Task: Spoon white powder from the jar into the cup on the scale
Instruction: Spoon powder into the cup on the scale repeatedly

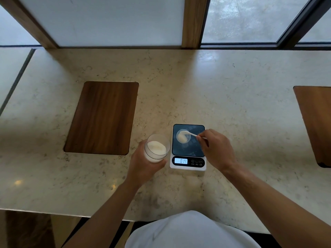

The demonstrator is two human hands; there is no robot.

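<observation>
Jar of powder: gripped in left hand, just left of scale. Spoon: pinched in right hand, bowl over cup on far-left platform. Risk: overshoot or spill onto platform from abrupt tipping.

Person wears a plain white shirt, both forearms bare, no rings, watch or gloves visible.
</observation>
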